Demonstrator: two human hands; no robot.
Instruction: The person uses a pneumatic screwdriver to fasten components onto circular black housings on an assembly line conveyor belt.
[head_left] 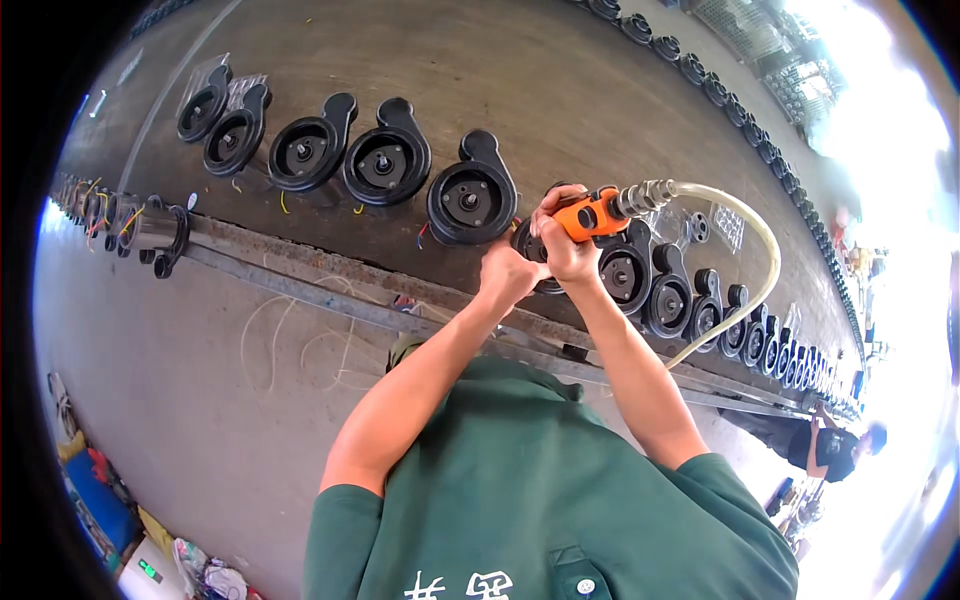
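Note:
My right hand is wrapped around an orange air-powered tool, with metal fittings and a clear hose at its outer end. The tool is over a black round housing, mostly covered by my hands. At that housing's near left side, my left hand grips its edge, thumb toward the right; some fingers are hidden. Just left of my hands lies another black round housing with a metal shaft in its centre and a rounded side arm. Where the tool's tip meets the work is hidden.
More black housings line the table's near edge on both sides, some with coloured wires. The clear hose arcs right and down past the table edge. Another row runs along the far side. A person is at the far right.

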